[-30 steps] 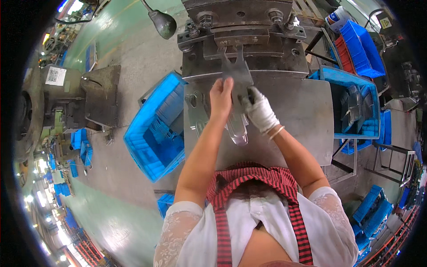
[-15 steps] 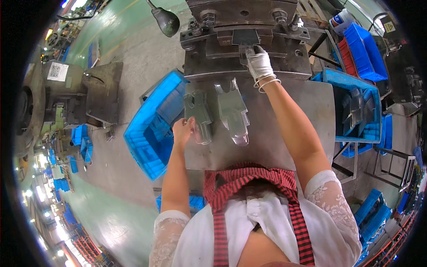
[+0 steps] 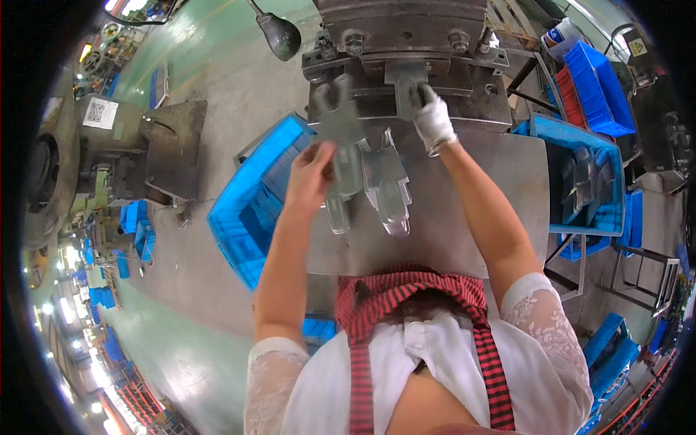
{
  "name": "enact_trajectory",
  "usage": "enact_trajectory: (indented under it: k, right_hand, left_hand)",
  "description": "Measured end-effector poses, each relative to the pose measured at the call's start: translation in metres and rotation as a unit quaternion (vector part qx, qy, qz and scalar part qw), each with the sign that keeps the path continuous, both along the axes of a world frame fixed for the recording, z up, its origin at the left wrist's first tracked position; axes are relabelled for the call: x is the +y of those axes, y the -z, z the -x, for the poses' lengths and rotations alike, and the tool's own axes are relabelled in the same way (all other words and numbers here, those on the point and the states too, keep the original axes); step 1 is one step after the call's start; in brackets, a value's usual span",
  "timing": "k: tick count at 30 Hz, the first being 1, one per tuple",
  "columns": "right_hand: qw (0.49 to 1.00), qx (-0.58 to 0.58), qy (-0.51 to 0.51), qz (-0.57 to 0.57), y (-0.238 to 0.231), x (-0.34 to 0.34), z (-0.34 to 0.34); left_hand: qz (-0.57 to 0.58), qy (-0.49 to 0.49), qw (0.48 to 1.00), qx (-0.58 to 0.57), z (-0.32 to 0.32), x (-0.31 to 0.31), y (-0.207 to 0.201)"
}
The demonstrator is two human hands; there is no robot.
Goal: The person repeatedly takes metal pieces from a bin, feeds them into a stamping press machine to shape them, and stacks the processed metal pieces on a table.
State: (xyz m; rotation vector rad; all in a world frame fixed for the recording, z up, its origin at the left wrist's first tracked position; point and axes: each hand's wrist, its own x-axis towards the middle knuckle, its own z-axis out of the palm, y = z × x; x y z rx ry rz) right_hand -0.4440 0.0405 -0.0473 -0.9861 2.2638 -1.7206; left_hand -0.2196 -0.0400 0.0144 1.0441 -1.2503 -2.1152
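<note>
My bare left hand (image 3: 312,174) is closed on a flat grey sheet-metal plate (image 3: 341,123), raised over the table and slightly blurred. Its forked far end points toward the press. Beneath it lies a left pile of similar metal parts (image 3: 338,216), partly hidden. Beside that, a second pile of metal parts (image 3: 390,190) rests on the steel table (image 3: 464,217). My right hand (image 3: 435,125), in a white glove, grips the near part of another sheet-metal plate (image 3: 403,78). That plate's far end is at the lower die (image 3: 464,90) of the press.
The press's upper block (image 3: 406,22) spans the top centre. A black lamp (image 3: 279,36) hangs to its left. Blue bins stand at the table's left (image 3: 232,217) and right (image 3: 616,196); the right one holds metal parts. Another machine (image 3: 174,152) stands far left.
My left hand has lifted a plate off the left pile and moved it toward the press. My right hand has shifted slightly right and nearer, and more of its plate now shows at the die.
</note>
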Motion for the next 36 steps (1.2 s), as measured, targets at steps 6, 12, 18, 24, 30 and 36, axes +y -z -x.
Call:
enact_trajectory:
  k: [6, 12, 18, 24, 30, 36]
  right_hand:
    - [0.972, 0.068, -0.14, -0.178, 0.023, 0.1, -0.098]
    - [0.992, -0.109, -0.042, -0.056, -0.001, 0.049, -0.02]
    - [0.985, -0.163, 0.025, 0.058, 0.016, -0.032, 0.003]
    - [0.986, -0.159, 0.03, 0.038, 0.014, -0.032, 0.004]
    - [0.997, -0.038, 0.02, -0.06, 0.002, -0.021, 0.017]
    - [0.995, -0.096, -0.003, 0.035, 0.008, -0.011, 0.005]
  left_hand:
    - [0.07, 0.069, 0.995, 0.002, 0.099, 0.011, 0.017]
    - [0.062, 0.025, 0.997, -0.049, 0.167, -0.028, 0.022]
    - [0.142, 0.105, 0.975, -0.132, 0.146, -0.051, 0.026]
    - [0.499, 0.057, 0.757, -0.418, -0.026, -0.03, 0.077]
    - [0.538, 0.02, 0.818, -0.202, 0.009, 0.009, 0.065]
    - [0.612, 0.279, 0.704, -0.228, 0.074, -0.026, 0.08]
